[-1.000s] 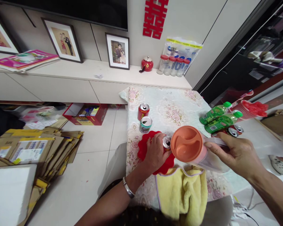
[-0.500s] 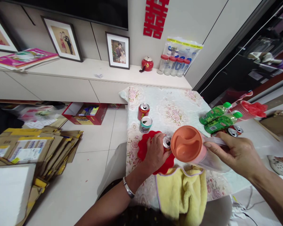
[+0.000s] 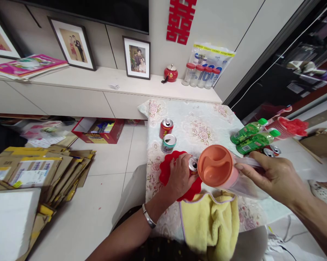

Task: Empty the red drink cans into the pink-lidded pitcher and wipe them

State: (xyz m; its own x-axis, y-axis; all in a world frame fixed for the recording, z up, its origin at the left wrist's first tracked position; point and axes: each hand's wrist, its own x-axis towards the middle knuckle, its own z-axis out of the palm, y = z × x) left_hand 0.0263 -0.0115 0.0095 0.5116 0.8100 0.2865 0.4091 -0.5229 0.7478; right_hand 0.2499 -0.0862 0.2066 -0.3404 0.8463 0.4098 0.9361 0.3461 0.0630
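My left hand [image 3: 179, 177] is wrapped around a drink can [image 3: 192, 164] that stands on a red scalloped mat [image 3: 166, 169] at the table's near edge. My right hand [image 3: 274, 177] grips a clear pitcher with an orange lid [image 3: 215, 166], tipped on its side so the lid faces the can and nearly touches it. A yellow towel [image 3: 209, 221] hangs over the table edge just below both hands.
A red can [image 3: 166, 128] and a teal can [image 3: 168, 143] stand further back on the floral tablecloth [image 3: 201, 123]. Two green bottles [image 3: 252, 137], more cans and a red basket [image 3: 285, 127] lie at the right. Flattened cardboard [image 3: 40, 170] covers the floor at left.
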